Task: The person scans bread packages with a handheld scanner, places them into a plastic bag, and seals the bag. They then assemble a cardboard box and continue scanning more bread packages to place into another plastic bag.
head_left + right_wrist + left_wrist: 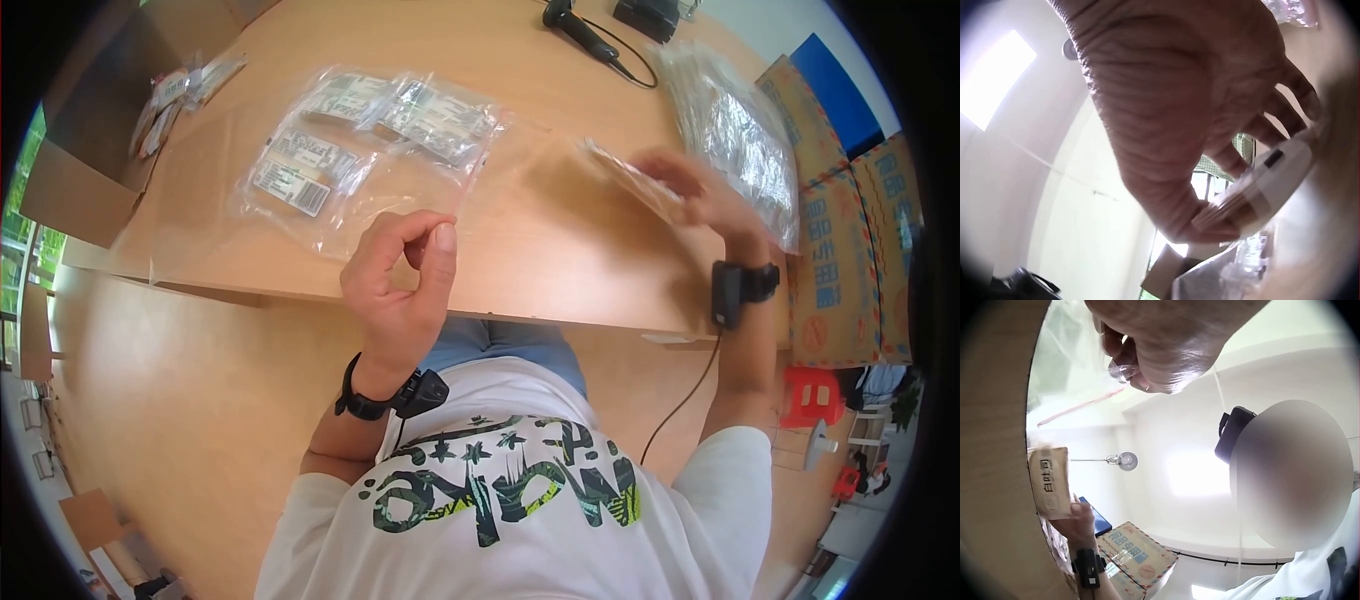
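Note:
In the head view, my left hand (400,275) pinches the open-side edge of a large clear plastic bag (405,185) with a red line along it. Thumb and forefinger meet at that edge. Inside the bag, flat on the table, lie several labelled packets (300,170). To the right, my right hand (705,195) holds another flat packet (632,180) above the table, tilted, thumb on one side and fingers on the other. The left wrist view shows dark printed characters on this packet (1050,481); its stacked edge shows in the right wrist view.
A pile of clear plastic bags (735,125) lies at the table's right, beside printed cardboard boxes (835,260). A corded black barcode scanner (585,38) lies at the back. On the left stand an open cardboard box (80,185) and some small packets (170,100).

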Action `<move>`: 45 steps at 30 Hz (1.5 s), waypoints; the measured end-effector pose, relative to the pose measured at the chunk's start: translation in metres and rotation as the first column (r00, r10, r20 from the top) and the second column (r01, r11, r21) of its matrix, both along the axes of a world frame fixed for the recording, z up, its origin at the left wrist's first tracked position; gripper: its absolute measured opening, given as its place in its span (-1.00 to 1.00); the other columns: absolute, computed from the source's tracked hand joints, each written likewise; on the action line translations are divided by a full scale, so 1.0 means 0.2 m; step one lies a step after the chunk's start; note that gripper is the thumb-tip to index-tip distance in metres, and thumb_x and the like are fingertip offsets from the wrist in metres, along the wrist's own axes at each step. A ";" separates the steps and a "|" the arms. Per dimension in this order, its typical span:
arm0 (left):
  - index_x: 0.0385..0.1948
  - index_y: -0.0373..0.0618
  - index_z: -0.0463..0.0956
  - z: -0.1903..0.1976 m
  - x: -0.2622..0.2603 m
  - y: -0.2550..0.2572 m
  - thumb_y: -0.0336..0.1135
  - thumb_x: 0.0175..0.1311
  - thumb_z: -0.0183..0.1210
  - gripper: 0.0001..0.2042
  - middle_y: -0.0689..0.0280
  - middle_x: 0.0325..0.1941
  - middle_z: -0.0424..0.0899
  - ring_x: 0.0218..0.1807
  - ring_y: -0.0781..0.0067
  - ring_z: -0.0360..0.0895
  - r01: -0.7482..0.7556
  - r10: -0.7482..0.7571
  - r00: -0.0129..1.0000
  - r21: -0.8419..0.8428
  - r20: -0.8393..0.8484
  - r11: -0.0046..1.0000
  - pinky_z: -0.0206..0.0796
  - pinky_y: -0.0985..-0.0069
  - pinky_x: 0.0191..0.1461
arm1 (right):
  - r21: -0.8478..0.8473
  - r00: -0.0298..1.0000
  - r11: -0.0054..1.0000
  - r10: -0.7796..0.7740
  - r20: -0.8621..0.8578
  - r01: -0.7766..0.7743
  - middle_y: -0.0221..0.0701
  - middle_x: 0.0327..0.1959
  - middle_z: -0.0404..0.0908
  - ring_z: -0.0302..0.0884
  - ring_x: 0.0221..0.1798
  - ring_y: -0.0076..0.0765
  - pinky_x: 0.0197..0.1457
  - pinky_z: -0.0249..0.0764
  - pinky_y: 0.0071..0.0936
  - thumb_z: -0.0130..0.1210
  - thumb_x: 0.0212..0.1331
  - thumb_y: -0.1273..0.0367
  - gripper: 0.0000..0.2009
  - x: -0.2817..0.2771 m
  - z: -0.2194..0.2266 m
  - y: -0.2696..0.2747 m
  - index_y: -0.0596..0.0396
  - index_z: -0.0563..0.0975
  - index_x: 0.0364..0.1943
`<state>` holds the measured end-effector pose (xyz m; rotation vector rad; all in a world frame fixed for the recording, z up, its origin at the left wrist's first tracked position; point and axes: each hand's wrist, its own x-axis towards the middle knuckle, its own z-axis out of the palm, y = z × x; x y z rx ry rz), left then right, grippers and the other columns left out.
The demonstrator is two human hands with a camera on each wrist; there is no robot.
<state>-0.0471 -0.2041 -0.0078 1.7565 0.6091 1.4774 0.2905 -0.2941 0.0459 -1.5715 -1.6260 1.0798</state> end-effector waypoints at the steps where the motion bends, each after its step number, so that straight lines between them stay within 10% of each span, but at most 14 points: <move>1: -0.33 -0.23 0.58 0.00 0.00 0.00 -0.49 0.19 0.20 -0.94 0.39 -0.49 0.51 -0.50 0.65 0.31 0.002 -0.002 1.000 0.011 0.000 1.000 0.18 0.68 -0.38 | -0.009 0.983 0.994 0.104 -0.150 -0.106 -0.35 0.05 0.46 0.39 0.09 -0.40 0.18 0.30 -0.44 0.20 -0.24 0.24 -0.30 -0.01 0.01 -0.03 0.13 0.39 0.17; 3: -0.33 -0.20 0.59 0.01 0.01 0.00 -0.49 0.17 0.21 -0.94 0.38 -0.49 0.52 -0.52 0.62 0.31 -0.003 0.003 1.000 0.037 -0.013 0.999 0.18 0.65 -0.39 | -0.086 0.971 0.986 0.120 -0.204 -0.140 -0.38 0.08 0.45 0.38 0.12 -0.39 0.24 0.25 -0.42 0.22 -0.28 0.24 -0.32 -0.10 0.06 -0.06 0.12 0.43 0.12; 8: -0.34 -0.13 0.60 0.03 0.02 -0.03 -0.50 0.10 0.24 -0.91 0.39 -0.49 0.56 -0.52 0.53 0.35 -0.036 0.043 0.996 0.091 -0.075 0.995 0.18 0.57 -0.41 | 0.165 0.873 0.963 0.115 0.473 -0.216 -0.20 0.06 0.45 0.39 0.15 -0.12 0.20 0.31 -0.32 0.17 -0.14 0.30 -0.45 -0.46 0.17 0.04 0.03 0.46 0.09; 14: -0.34 -0.08 0.57 0.04 0.00 -0.06 -0.50 0.05 0.25 -0.86 0.37 -0.48 0.57 -0.46 0.42 0.44 -0.108 0.147 0.977 0.231 -0.156 0.967 0.19 0.49 -0.35 | 0.444 0.635 0.832 -0.151 0.758 -0.333 -0.03 -0.07 0.48 0.40 0.00 0.15 0.06 0.35 -0.08 0.20 -0.13 0.28 -0.48 -0.74 0.06 0.29 0.11 0.49 0.04; 18: -0.32 -0.07 0.56 0.02 0.00 -0.05 -0.47 0.03 0.26 -0.84 0.38 -0.42 0.58 -0.42 0.38 0.46 -0.129 0.203 0.966 0.381 -0.161 0.916 0.19 0.45 -0.30 | 0.630 0.843 0.689 -0.050 0.536 -0.360 0.03 -0.06 0.48 0.43 -0.02 0.18 0.03 0.39 -0.06 0.22 -0.08 0.30 -0.44 -0.85 -0.11 0.43 0.09 0.45 0.13; 21: -0.27 -0.10 0.56 0.00 -0.03 -0.05 -0.44 0.04 0.26 -0.81 0.34 -0.34 0.59 -0.37 0.34 0.46 -0.078 0.176 0.969 0.457 -0.176 0.886 0.22 0.40 -0.25 | 0.311 0.926 0.885 0.272 0.261 -0.347 -0.06 0.30 0.28 0.18 0.34 0.10 0.28 0.26 -0.10 0.26 -0.05 0.25 -0.33 -0.86 -0.15 0.43 0.00 0.35 0.26; 24: -0.19 -0.13 0.55 -0.05 -0.12 -0.07 -0.37 0.07 0.26 -0.76 0.26 -0.23 0.59 -0.28 0.27 0.45 -0.044 0.148 0.974 0.502 -0.171 0.864 0.26 0.35 -0.17 | 0.328 0.866 0.807 0.413 0.281 -0.491 -0.07 0.36 0.20 0.12 0.39 0.10 0.34 0.18 -0.08 0.22 0.05 0.17 -0.35 -0.85 -0.15 0.46 -0.04 0.34 0.29; 27: -0.10 -0.07 0.55 -0.14 -0.20 -0.04 -0.23 0.07 0.26 -0.67 0.27 -0.11 0.56 -0.12 0.21 0.44 -0.097 0.203 0.966 0.506 -0.159 0.857 0.21 0.30 -0.03 | 0.372 0.736 0.742 0.235 0.634 -0.558 -0.06 0.36 0.19 0.13 0.37 0.11 0.37 0.11 -0.08 0.18 0.11 0.10 -0.37 -0.87 -0.12 0.46 -0.07 0.34 0.29; 33: 0.01 -0.11 0.53 -0.17 -0.28 0.00 -0.05 0.17 0.15 -0.57 0.14 0.09 0.50 0.11 0.06 0.39 -0.043 0.246 0.896 0.478 -0.370 0.877 0.14 0.21 0.16 | 0.153 0.628 0.752 0.399 0.668 -0.641 0.00 0.30 0.26 0.20 0.34 0.12 0.32 0.18 -0.11 0.12 0.16 0.06 -0.41 -0.85 -0.09 0.45 0.01 0.36 0.24; 39: 0.09 -0.18 0.46 -0.14 -0.31 0.14 0.01 0.24 0.10 -0.49 0.06 0.14 0.47 0.20 -0.07 0.32 -0.238 0.429 0.824 0.461 -0.370 0.855 0.08 0.12 0.26 | 0.600 0.725 0.700 -0.172 0.667 -0.387 -0.06 0.20 0.38 0.32 0.20 0.06 0.22 0.26 -0.08 0.10 0.17 0.06 -0.47 -0.80 -0.20 0.58 0.07 0.45 0.15; 45: 0.12 -0.20 0.42 -0.12 -0.35 0.34 0.02 0.29 0.07 -0.49 0.05 0.16 0.47 0.25 -0.03 0.30 -0.206 0.435 0.708 0.427 -0.556 0.881 0.05 0.08 0.28 | 0.355 0.713 0.831 0.070 0.698 -0.429 -0.02 0.12 0.40 0.34 0.18 0.16 0.22 0.29 -0.06 0.09 0.18 0.02 -0.44 -0.73 -0.13 0.57 0.03 0.40 0.20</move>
